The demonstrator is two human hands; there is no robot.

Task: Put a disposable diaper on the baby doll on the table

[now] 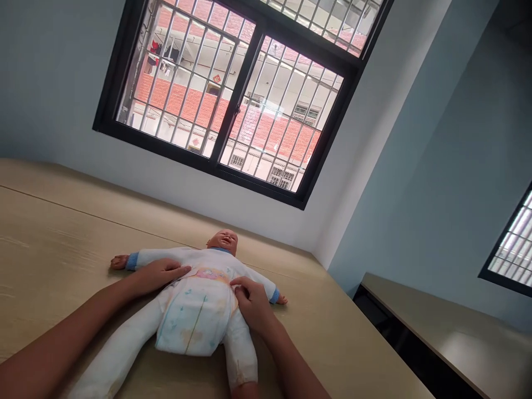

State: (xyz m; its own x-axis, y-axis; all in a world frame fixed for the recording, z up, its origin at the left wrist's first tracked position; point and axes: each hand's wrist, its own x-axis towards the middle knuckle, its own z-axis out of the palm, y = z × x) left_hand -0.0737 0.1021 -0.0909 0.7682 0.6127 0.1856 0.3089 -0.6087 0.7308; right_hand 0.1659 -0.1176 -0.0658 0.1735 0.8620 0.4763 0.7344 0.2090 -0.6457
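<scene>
A baby doll (224, 241) in white clothes with blue cuffs lies on its back on the table, arms spread and legs towards me. Around its hips, over the clothes, is a white diaper (195, 316) with a yellow line down the front and a pink-orange patterned waistband (211, 275). My left hand (164, 275) rests at the waistband's left side, fingers stretched out and lying against it. At the right side, my right hand (252, 302) has its fingers bent and pinched on the diaper's edge. Part of each hand's fingertips is hard to make out.
The light wooden table (62, 238) reaches to the wall, with a seam across its far part. A barred window (233, 111) is above it. Another table (440, 327) stands to the right, beyond a gap.
</scene>
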